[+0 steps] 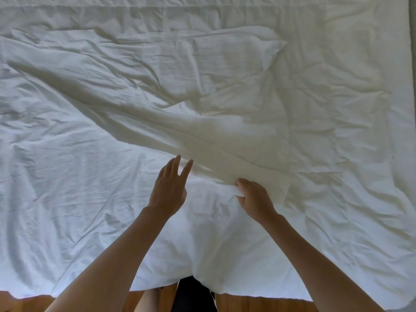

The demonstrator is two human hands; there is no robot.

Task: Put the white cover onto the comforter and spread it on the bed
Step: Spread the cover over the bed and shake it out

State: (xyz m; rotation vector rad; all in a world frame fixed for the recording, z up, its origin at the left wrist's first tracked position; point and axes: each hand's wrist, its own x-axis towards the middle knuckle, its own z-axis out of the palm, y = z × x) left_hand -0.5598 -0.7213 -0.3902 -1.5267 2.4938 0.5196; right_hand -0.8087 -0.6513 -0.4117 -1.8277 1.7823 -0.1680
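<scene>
On your left, the white cover (67, 176) lies wrinkled across the bed, and its near edge hangs over the side down toward the wooden floor (27, 302). Moving inward, your left hand (168, 190) is stretched out over that cover with the fingers straight and slightly spread, gripping nothing; the fingertips reach the edge of a raised fold. Whether the palm actually touches the cloth is hard to tell. That fold belongs to the comforter (202, 104), a creamier, thicker sheet that runs diagonally from the far left down to the middle, lying on top of the cover. Just right of centre, your right hand (253, 198) has its fingers curled around a bunch of white fabric where the comforter's near edge meets the cover; which of the two layers it pinches cannot be told. To your right, the creamy fabric spreads flatter, with creases, out to the bed's far right edge (410, 86).
</scene>
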